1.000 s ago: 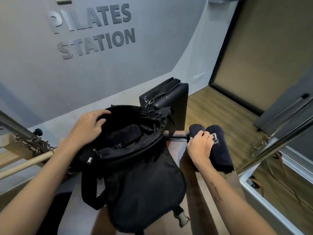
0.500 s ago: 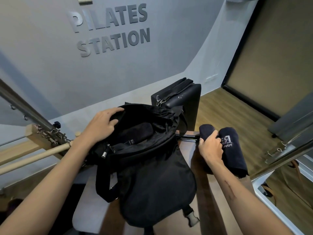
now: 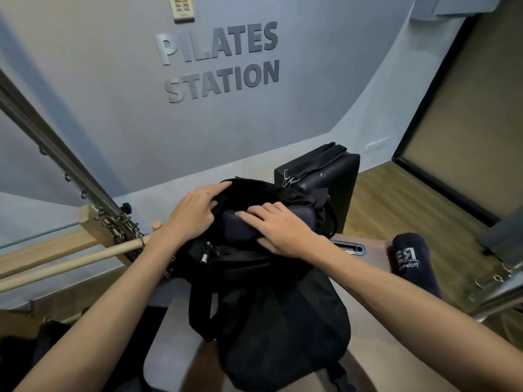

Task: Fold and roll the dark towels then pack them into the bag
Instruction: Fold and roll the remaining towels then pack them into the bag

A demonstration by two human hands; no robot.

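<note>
**One roll at the bag's mouth, one left on the tabletop**

Half a second ago our right hand gripped one of two rolled towels lying side by side at the right edge of the tabletop. Now the right hand (image 3: 278, 229) is over the open mouth of the black bag (image 3: 271, 301), fingers (image 3: 252, 213) spread and laid over a dark rolled towel (image 3: 240, 230) that sits in the opening; we cannot tell whether the thumb curls under it. Only the second rolled towel (image 3: 411, 260), with pale lettering, is left near the right edge, well apart from the bag. Our left hand (image 3: 195, 213) is at the bag's far-left rim as before, fingers curled over the fabric.

The bag lies in the middle of the grey-brown padded tabletop (image 3: 365, 281). Beyond it stands a dark padded box (image 3: 325, 171). A wooden bar (image 3: 70, 261) and metal springs (image 3: 56, 148) run along the left. The grey wall carries the raised letters PILATES STATION (image 3: 220, 60); wood flooring (image 3: 402, 205) shows to the right.
</note>
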